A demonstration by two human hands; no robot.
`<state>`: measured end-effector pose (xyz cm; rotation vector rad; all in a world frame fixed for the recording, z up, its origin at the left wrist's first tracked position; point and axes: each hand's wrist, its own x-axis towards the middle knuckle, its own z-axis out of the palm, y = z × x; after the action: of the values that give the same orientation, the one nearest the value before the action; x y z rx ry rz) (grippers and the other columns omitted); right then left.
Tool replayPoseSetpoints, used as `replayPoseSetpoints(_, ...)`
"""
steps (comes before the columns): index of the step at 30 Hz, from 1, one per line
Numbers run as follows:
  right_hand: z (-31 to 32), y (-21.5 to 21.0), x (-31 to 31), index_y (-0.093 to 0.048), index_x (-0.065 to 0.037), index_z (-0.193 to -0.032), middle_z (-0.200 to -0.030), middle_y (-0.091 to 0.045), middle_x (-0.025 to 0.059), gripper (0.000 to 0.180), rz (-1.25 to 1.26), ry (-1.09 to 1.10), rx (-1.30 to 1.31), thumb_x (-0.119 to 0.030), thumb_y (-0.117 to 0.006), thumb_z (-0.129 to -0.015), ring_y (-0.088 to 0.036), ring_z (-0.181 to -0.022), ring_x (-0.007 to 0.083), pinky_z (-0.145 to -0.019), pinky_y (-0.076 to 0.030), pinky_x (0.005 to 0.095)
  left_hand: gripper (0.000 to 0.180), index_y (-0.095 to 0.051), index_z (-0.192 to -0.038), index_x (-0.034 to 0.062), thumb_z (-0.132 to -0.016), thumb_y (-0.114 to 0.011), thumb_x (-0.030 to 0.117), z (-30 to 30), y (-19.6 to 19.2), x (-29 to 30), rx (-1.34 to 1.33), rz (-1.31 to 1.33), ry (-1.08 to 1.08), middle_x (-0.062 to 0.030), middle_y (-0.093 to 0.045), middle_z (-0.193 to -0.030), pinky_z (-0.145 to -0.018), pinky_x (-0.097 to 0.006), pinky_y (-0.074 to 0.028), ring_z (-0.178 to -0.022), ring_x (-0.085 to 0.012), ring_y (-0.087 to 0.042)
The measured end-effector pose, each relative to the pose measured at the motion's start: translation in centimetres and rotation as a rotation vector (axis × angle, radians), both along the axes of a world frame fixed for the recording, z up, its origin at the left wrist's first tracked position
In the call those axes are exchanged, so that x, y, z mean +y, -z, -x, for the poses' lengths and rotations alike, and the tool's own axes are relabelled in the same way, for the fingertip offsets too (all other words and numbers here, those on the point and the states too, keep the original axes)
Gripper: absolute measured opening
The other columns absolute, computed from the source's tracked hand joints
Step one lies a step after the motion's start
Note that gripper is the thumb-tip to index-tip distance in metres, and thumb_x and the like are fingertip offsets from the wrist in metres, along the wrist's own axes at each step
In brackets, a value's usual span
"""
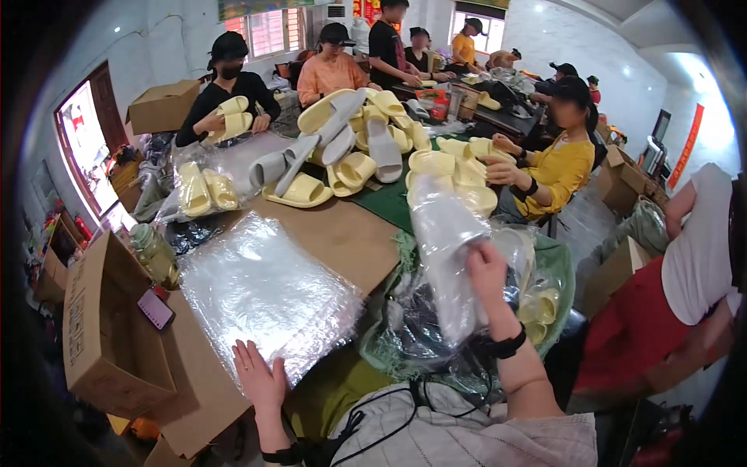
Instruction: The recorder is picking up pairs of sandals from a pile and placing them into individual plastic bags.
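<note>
My left hand (261, 375) lies flat with fingers stretched on the near edge of a stack of clear plastic bags (264, 288). My right hand (488, 268) is closed on the side of a long clear plastic bag (445, 272); something pale grey, perhaps slippers, shows through it. That bag hangs over an open green woven sack (563, 274) holding bagged yellow slippers (538, 307) and dark plastic. Beyond my hands, loose yellow slippers (305, 190) and grey slippers (383, 149) form a heap on the table.
Brown cardboard (334, 237) covers the table under the bags. At left stand an open carton (117, 342), a phone (156, 309) and a glass jar (153, 253). A bagged yellow pair (206, 189) lies farther back. Several people sit around; a person in red and white (661, 288) stands close at right.
</note>
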<state>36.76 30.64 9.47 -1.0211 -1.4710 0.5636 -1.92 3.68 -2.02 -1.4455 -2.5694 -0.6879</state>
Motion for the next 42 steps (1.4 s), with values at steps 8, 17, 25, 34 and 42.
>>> replayPoseSetpoints(8,-19.1,6.6,4.9,-0.07,-0.001,-0.092,-0.07,-0.06,0.0006,0.017,0.09,0.442,0.143,-0.016,-0.062,-0.093,-0.052,-0.069,0.008,-0.062,-0.041,0.0287,0.075,-0.035,-0.149,-0.0073,-0.093,-0.063,0.033,0.4,0.4,-0.3,0.035,0.007,0.013,-0.0287,-0.027,-0.16,-0.122,-0.051,-0.02,-0.149,-0.0444,-0.022)
replayPoseSetpoints(17,-27.1,17.2,9.6,-0.068,0.004,-0.101,-0.098,-0.071,0.0243,0.042,0.463,0.72,0.04,-0.034,-0.061,-0.086,-0.067,-0.097,0.0393,-0.088,-0.049,0.0441,0.075,-0.035,-0.149,-0.0068,-0.092,-0.063,0.033,0.1,0.6,1.3,0.041,0.006,0.056,-0.0288,-0.026,-0.16,-0.122,-0.051,-0.021,-0.149,-0.0443,-0.022)
replayPoseSetpoints(25,-21.6,14.0,12.6,-0.069,0.002,-0.107,-0.112,-0.069,0.0278,0.041,0.535,0.832,-0.317,-0.033,-0.058,-0.089,-0.062,-0.113,0.0459,-0.099,-0.046,0.0503,0.075,-0.035,-0.149,-0.007,-0.091,-0.064,0.032,-0.1,-0.2,0.3,0.004,0.022,0.001,-0.029,-0.027,-0.159,-0.121,-0.052,-0.022,-0.148,-0.0453,-0.022)
replayPoseSetpoints(34,-20.0,6.6,8.7,-0.076,-0.005,-0.104,-0.108,-0.073,0.0191,0.041,0.672,0.737,-1.163,-0.038,-0.054,-0.094,-0.072,-0.101,0.0324,-0.083,-0.055,0.0409,0.078,-0.034,-0.149,-0.0065,-0.091,-0.065,0.036,0.2,0.1,0.1,0.024,-0.033,0.001,-0.0291,-0.027,-0.159,-0.121,-0.053,-0.021,-0.148,-0.0454,-0.023)
replayPoseSetpoints(42,0.4,-2.1,4.6,-0.066,-0.007,-0.099,-0.088,-0.068,0.0143,0.039,0.146,0.055,-0.846,-0.042,-0.072,-0.084,-0.067,-0.086,0.0344,-0.079,-0.052,0.0468,0.08,-0.039,-0.147,-0.0066,-0.088,-0.068,0.039,0.5,1.1,0.0,0.061,-0.069,0.0,-0.029,-0.028,-0.159,-0.12,-0.053,-0.023,-0.148,-0.0455,-0.025)
